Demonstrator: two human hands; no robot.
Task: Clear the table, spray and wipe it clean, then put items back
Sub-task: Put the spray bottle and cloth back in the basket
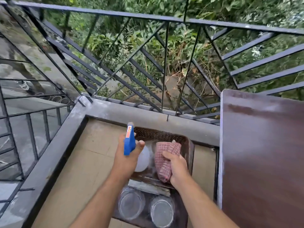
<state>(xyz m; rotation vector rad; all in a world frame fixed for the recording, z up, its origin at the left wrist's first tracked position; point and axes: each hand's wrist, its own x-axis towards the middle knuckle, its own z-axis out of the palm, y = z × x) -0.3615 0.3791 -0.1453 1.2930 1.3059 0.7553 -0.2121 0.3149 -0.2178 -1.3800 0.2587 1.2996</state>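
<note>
A: What does the spray bottle (131, 145) look like?
B: It has a blue trigger head with a red and white label, and a white rounded body below. It sits at lower centre of the frame, above a brown perforated basket (164, 135).
A: And the left hand (127, 155)?
B: Its fingers (140, 144) are closed around the bottle's neck.
A: The cloth (164, 160)?
B: Red and white checked, bunched lengthwise, just right of the bottle and over the basket. The right hand (178, 169) grips its lower end, fingers curled shut on it.
A: The desk (263, 153)?
B: Dark brown, glossy, filling the right of the frame. Two clear glass bowls (131, 203) stand at bottom centre, below the basket.
</note>
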